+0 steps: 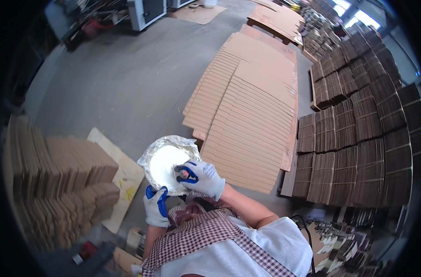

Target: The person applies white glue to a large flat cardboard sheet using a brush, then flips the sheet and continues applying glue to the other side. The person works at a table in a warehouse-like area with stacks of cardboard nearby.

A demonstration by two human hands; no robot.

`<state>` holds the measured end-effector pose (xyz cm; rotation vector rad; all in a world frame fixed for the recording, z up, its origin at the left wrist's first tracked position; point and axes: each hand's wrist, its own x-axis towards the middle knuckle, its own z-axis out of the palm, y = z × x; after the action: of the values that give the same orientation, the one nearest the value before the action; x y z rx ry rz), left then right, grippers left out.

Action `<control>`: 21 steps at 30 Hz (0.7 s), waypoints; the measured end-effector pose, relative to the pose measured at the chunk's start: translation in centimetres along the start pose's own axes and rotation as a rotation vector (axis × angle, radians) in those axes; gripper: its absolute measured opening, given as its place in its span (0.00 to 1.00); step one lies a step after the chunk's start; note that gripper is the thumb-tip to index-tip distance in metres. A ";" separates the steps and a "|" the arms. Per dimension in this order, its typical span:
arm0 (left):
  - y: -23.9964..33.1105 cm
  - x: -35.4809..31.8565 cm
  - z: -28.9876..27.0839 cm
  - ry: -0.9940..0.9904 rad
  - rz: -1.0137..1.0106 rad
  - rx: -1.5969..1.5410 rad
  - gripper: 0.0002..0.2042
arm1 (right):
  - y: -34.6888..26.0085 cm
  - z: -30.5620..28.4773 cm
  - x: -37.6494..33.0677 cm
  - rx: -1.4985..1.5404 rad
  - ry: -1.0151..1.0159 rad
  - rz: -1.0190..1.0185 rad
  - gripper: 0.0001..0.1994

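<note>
A round tub (148, 173) lined with crinkled clear plastic is in front of my body, with smooth white paste (166, 159) inside. My left hand (156, 206), in a white glove with blue palm and fingers, grips the tub's near-left rim. My right hand (200, 177), gloved the same way, is over the tub's right side. Its fingers are wrapped round a short handle with a reddish end (184, 174). The rest of that tool is hidden by the hand and the paste, so its kind does not show.
Ahead to the right, overlapping cardboard sheets (250, 120) fan out over a low table. Strapped cardboard stacks (358, 138) line the right side. More brown cardboard stacks (67, 175) stand at left, beside a pale board (122, 184) on the floor. A machine (146, 14) stands far left.
</note>
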<state>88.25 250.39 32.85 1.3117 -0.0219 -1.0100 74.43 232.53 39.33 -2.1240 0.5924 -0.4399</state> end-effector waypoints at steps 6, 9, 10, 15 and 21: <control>7.0 10.1 1.5 -0.070 -0.046 0.144 0.14 | 3.0 0.5 7.5 0.249 0.282 0.209 0.22; 10.6 15.0 2.5 -0.152 -0.054 0.185 0.14 | 4.2 1.0 10.7 0.538 0.614 0.321 0.20; 12.1 16.1 4.7 -0.181 -0.078 0.137 0.13 | 5.6 1.1 11.5 0.735 0.725 0.363 0.18; 14.8 24.2 8.3 -0.343 -0.104 0.134 0.07 | 9.0 -1.5 13.6 1.525 0.939 0.556 0.16; 18.0 32.9 13.4 -0.597 -0.208 0.269 0.07 | 11.5 -0.2 16.4 1.783 1.107 0.340 0.12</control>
<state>111.37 218.05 34.67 1.2222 -0.4980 -1.5921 84.96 217.33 31.61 0.0346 0.6592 -1.2827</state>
